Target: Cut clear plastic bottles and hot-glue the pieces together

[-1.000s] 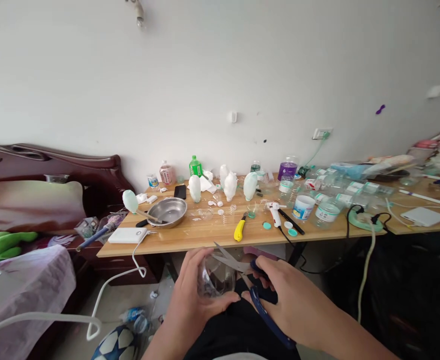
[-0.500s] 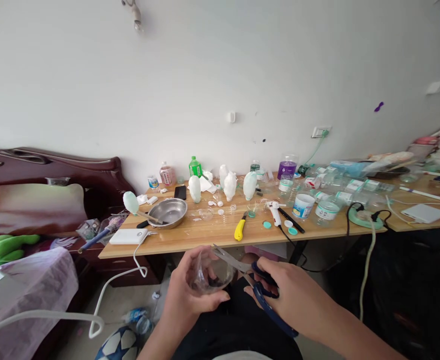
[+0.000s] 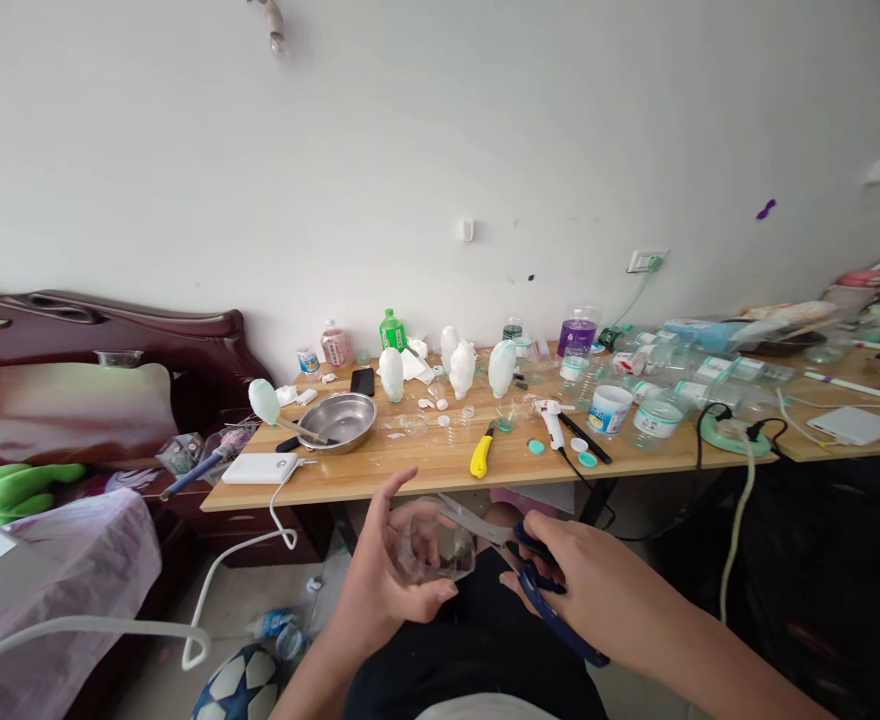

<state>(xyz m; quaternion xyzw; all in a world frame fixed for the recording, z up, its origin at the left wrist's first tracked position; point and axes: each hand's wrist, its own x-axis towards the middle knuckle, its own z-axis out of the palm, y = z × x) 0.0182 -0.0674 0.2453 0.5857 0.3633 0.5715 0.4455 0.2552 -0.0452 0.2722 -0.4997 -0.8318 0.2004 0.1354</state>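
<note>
My left hand (image 3: 380, 575) cups a clear plastic bottle piece (image 3: 436, 550) over my lap, thumb and lower fingers round it, the forefinger raised. My right hand (image 3: 586, 580) grips blue-handled scissors (image 3: 519, 560), fingers through the loops. Their metal blades point left and meet the rim of the clear piece. Both hands hover just in front of the wooden table (image 3: 425, 470), below its front edge.
On the table lie a steel bowl (image 3: 339, 420), a white power bank (image 3: 260, 468), a yellow utility knife (image 3: 480, 455), white bottle figures (image 3: 461, 368), a glue gun (image 3: 552, 425), several plastic bottles and caps. A bed headboard (image 3: 110, 330) stands at the left. A football (image 3: 234, 685) is on the floor.
The left hand has turned the clear piece and lifted its forefinger off it. The scissor blades have closed in on the rim. Both hands sit a little lower and further right.
</note>
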